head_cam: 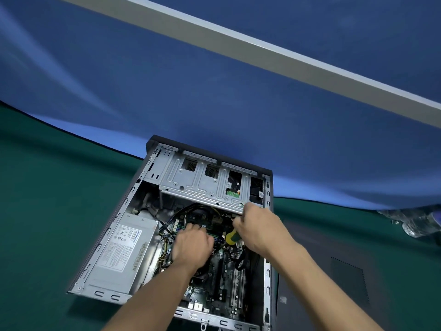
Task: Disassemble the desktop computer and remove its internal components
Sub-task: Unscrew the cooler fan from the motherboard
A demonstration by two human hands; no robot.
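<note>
A blue cloth (214, 80) hangs behind a green table (47, 199), and a grey bar (262, 53) slants across the cloth.

My right hand (259, 226) is wrapped around a screwdriver (232, 236) with a yellow and green handle. My fingers are curled tight on it. The hand sits just under the edge of the silver drive cage (202, 180).

My left hand (192, 244) reaches down onto the green board (214, 283) in the middle. Its fingers are bent and close together. I cannot tell if they pinch anything.

Both hands are inside the open computer (167, 235), which lies flat on the table. The grey power box (126, 254) sits to the left of my left hand. Black wires (183, 209) loop just past my fingers. A dark side panel (334, 271) lies on the table to the right of the computer.
</note>
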